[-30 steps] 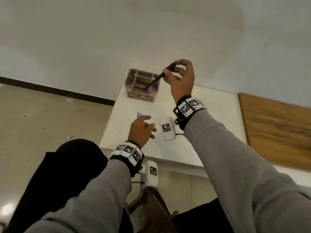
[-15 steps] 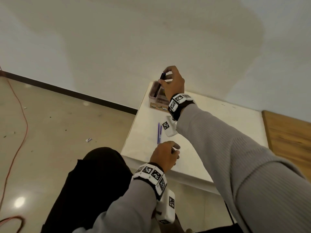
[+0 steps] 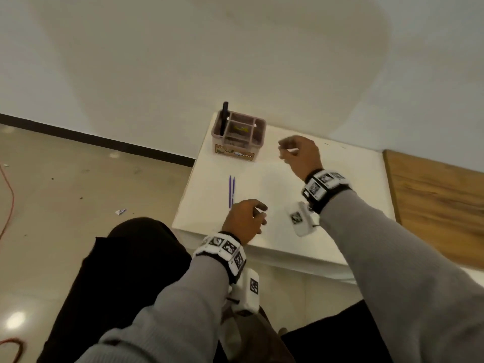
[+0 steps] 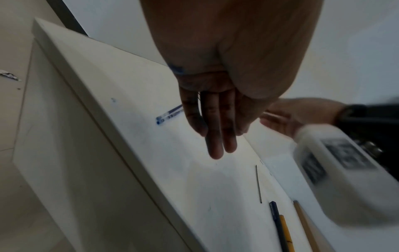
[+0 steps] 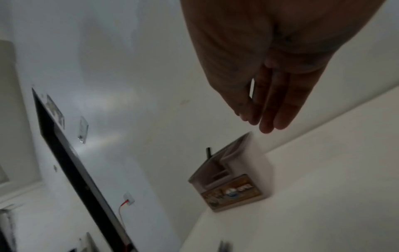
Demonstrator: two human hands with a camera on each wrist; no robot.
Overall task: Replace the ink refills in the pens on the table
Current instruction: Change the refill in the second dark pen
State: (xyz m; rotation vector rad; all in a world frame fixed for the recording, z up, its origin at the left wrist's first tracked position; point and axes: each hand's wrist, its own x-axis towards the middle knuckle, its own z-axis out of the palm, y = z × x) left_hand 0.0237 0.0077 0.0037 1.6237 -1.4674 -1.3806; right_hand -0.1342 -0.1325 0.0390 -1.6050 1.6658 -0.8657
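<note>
A black pen [image 3: 224, 117] stands upright in the left compartment of a pinkish organizer box [image 3: 238, 137] at the back of the white table [image 3: 340, 179]. Its tip also shows above the box [image 5: 231, 179] in the right wrist view. My right hand [image 3: 296, 153] hovers empty just right of the box, fingers [image 5: 265, 105] nearly straight. Two blue pens [image 3: 231, 191] lie side by side on the left of the table. My left hand [image 3: 248, 218] hangs over the table's front part beside them, fingers [image 4: 215, 133] relaxed and holding nothing. A thin loose refill [image 4: 258, 184] lies further right.
A dark blue pen [image 4: 277, 221] and a yellow pencil [image 4: 287, 235] lie on the table near the refill. A wooden surface [image 3: 440, 205] adjoins the table on the right. The wall stands directly behind the box. Floor with a red cable [image 3: 7, 200] lies to the left.
My right hand lowered the black pen into the organizer, let go and drew back to the right. My left hand stayed over the table's front part.
</note>
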